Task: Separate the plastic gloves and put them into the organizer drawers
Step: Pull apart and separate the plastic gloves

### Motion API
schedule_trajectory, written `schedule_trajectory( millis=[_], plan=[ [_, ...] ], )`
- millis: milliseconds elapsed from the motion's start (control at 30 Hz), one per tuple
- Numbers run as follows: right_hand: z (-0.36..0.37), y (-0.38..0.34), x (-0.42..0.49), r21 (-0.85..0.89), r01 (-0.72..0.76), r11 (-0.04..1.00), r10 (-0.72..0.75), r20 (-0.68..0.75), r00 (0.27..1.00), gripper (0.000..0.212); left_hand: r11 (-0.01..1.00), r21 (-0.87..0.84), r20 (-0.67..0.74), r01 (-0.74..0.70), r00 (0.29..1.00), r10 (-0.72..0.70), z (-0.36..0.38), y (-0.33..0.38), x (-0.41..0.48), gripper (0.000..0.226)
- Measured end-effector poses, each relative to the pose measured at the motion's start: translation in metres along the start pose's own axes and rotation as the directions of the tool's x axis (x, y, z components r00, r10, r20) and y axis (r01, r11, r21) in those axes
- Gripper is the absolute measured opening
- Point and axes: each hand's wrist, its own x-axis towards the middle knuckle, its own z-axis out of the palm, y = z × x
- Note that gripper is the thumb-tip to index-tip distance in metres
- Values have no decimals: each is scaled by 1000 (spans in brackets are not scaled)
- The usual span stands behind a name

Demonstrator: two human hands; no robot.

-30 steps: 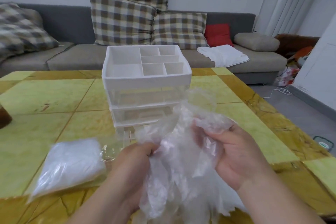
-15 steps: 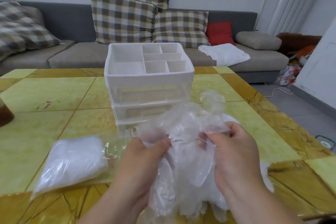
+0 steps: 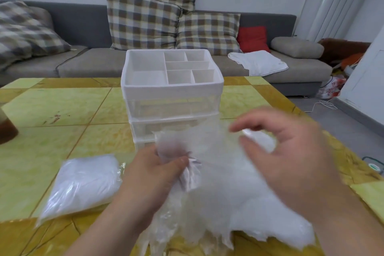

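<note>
My left hand point(image 3: 158, 174) is clenched on a bunched part of the plastic gloves point(image 3: 218, 172), thumb pressed over the film against my curled fingers. The clear, crinkled mass spreads from that grip to the right and toward me, over the near edge of the table point(image 3: 52, 106), and its upper part rises in front of the lowest drawer of the organizer point(image 3: 172, 89).

My right hand point(image 3: 291, 151) hangs over the right side of the gloves, blurred. Its forefinger and thumb curve toward each other with a bright scrap of film between them, but I cannot tell whether they are really pinching it or only close to it.

The organizer stands in the middle of the table, just beyond the gloves: a white top tray split into compartments, with clear drawers stacked below, all pushed in.

A sealed packet point(image 3: 83, 183) of white material lies flat on the table to the left of my left hand. A brown object point(image 3: 6, 129) shows at the far left edge.

Beyond the table is a grey sofa point(image 3: 83, 64) with plaid cushions point(image 3: 143, 18), a red cushion point(image 3: 252, 38) and a white cloth point(image 3: 258, 62).
</note>
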Motion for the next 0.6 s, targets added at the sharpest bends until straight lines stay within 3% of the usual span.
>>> schedule_trajectory(
  millis=[67, 167, 400, 533, 600],
  plan=[
    [17, -1, -5, -137, 152, 979, -109, 284, 953, 26, 999, -26, 127, -23, 992, 26, 3, 0, -2, 21],
    [32, 8, -10, -337, 233, 912, -73, 425, 902, 24, 999, -37, 231, 11, 973, -2, 0, -5, -2, 23],
    [25, 13, -7, -458, 135, 879, 47, 364, 930, 16, 967, -189, 190, 172, 972, -136, -3, 2, -4, 21],
    [2, 6, -2, -420, 76, 905, 94, 368, 925, 21, 915, -294, 87, 277, 961, -263, -7, 4, 0, 19],
    [-13, -4, 0, -290, 12, 957, 93, 345, 934, 20, 891, -341, 58, 301, 952, -299, -8, 4, 2, 18]
  ],
)
